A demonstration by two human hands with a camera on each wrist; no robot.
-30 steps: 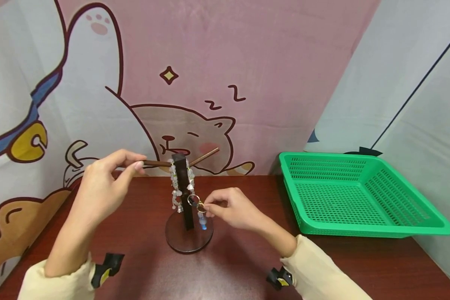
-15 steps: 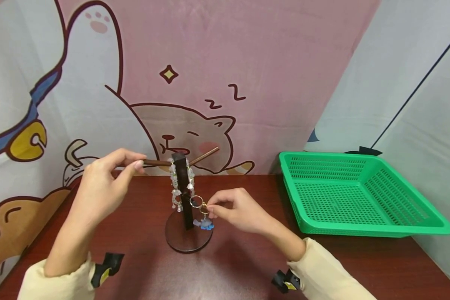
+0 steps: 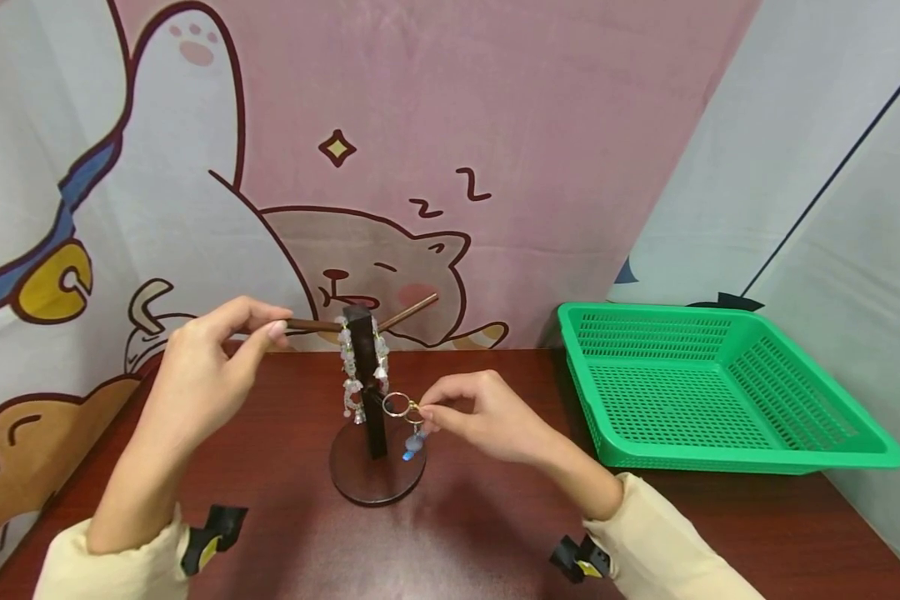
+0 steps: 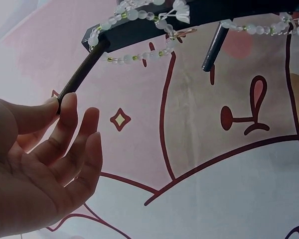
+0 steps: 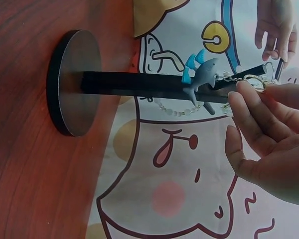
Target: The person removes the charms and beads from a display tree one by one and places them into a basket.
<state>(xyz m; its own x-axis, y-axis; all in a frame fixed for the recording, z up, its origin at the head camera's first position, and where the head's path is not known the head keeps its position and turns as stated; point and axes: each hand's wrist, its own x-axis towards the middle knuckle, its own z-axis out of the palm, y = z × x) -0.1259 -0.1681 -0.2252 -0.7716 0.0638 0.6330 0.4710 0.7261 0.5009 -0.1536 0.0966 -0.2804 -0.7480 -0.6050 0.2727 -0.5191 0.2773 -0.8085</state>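
A dark wooden stand with a round base (image 3: 378,483) and side pegs is on the table. My left hand (image 3: 210,367) pinches the tip of its upper left peg (image 3: 311,326) between thumb and index finger. Pale beaded bracelets (image 3: 350,371) hang on the upper pegs, either side of the post (image 3: 375,433). My right hand (image 3: 487,421) pinches a keychain (image 3: 397,405) by its gold-coloured rings, just right of the post. Its grey-and-blue dolphin-like charm (image 5: 205,74) dangles below. Whether the large ring touches a lower peg, I cannot tell.
A green plastic basket (image 3: 720,458) sits at the right of the reddish-brown table (image 3: 285,467). Behind stands a pink and white cartoon cloth (image 3: 540,167). A camera is strapped at each sleeve cuff.
My right hand has drawn a little to the right with the keychain, so its ring is farther from the post. The charm has swung and turned. My left hand holds still.
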